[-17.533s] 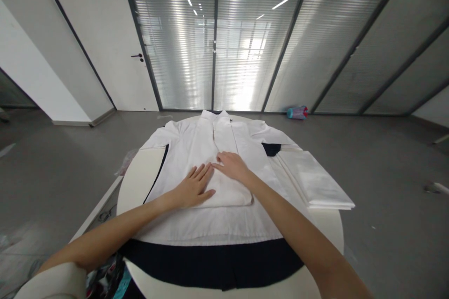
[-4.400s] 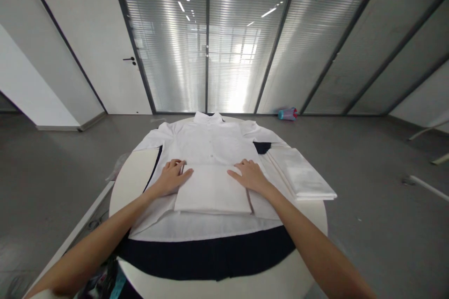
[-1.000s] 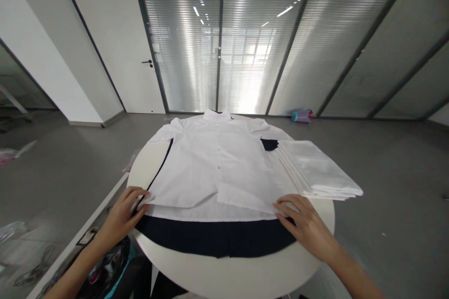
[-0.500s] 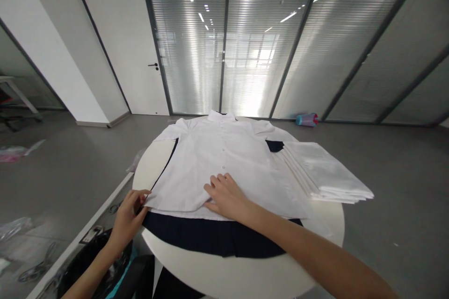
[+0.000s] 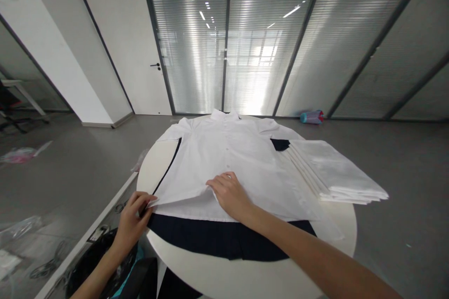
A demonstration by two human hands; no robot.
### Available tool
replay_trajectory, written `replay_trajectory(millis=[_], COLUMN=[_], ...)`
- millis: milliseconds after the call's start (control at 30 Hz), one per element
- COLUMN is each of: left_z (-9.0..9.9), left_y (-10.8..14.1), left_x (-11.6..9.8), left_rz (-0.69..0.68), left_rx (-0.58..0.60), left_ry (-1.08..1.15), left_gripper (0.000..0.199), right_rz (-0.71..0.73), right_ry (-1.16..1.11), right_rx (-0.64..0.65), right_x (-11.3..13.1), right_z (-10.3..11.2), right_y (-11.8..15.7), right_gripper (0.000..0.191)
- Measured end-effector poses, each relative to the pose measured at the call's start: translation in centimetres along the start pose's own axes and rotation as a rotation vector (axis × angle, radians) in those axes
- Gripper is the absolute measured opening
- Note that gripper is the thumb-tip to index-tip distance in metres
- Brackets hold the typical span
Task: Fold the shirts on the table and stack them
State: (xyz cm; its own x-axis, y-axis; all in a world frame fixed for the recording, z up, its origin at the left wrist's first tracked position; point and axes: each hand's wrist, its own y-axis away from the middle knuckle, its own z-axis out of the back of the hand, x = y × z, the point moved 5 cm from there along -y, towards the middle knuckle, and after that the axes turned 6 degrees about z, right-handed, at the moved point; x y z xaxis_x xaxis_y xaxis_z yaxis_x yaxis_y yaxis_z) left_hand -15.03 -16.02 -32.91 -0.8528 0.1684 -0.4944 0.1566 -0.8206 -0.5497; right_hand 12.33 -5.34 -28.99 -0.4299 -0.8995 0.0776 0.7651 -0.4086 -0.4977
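A white short-sleeved shirt [image 5: 245, 149] lies spread front side up, its collar at the far edge. Beneath it, dark navy cloth [image 5: 217, 238] shows along the near hem, at the left side and near the right sleeve. My left hand [image 5: 135, 212] pinches the shirt's lower left corner. Near the middle of the hem, my right hand [image 5: 228, 191] has its fingers closed on the front layer's edge, which is raised a little off the layer under it.
The round white table [image 5: 266, 280] carries a stack of folded white cloth [image 5: 336, 168] at the right. A bin with a black liner [image 5: 87, 261] stands at the lower left. Plastic bags [image 5: 23, 229] and cables lie on the floor.
My right hand has closed on the front layer's edge and lifted it slightly. My left hand stays at the corner. The view has shifted slightly.
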Motion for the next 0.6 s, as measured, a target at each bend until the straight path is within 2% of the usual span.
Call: replay_trajectory(millis=[133, 200, 267, 300, 400, 500, 600], left_z=[0.3, 0.1, -0.5, -0.9, -1.6, -1.2, -0.4], left_y=[-0.6, -1.0, -1.3, -1.4, -1.4, -1.2, -0.7], left_x=[-1.8, -3.0, -3.9, -4.1, -3.8, -2.5, -1.2], left_rz=[-0.178, -0.249, -0.299, -0.314, -0.307, -0.271, -0.220], left_rx=[0.012, 0.046, 0.140, 0.195, 0.295, 0.227, 0.142], left_ry=[-0.276, -0.396, -0.414, -0.398, -0.321, -0.262, -0.236], left_gripper=[0.022, 0.026, 0.030, 0.031, 0.030, 0.024, 0.021], right_rz=[0.014, 0.043, 0.055, 0.056, 0.074, 0.085, 0.006], right_ry=[-0.029, -0.024, 0.009, 0.034, 0.113, 0.167, 0.162], right_rx=[0.050, 0.075, 0.096, 0.111, 0.170, 0.170, 0.107], right_x=[0.6, 1.2, 1.6, 1.6, 1.5, 1.4, 1.4], right_z=[0.0, 0.6, 1.2, 1.5, 1.9, 2.0, 1.7], right_y=[-0.1, 0.0, 0.2, 0.4, 0.9, 1.2, 1.3], right_gripper=[0.021, 0.035, 0.052, 0.051, 0.030, 0.022, 0.032])
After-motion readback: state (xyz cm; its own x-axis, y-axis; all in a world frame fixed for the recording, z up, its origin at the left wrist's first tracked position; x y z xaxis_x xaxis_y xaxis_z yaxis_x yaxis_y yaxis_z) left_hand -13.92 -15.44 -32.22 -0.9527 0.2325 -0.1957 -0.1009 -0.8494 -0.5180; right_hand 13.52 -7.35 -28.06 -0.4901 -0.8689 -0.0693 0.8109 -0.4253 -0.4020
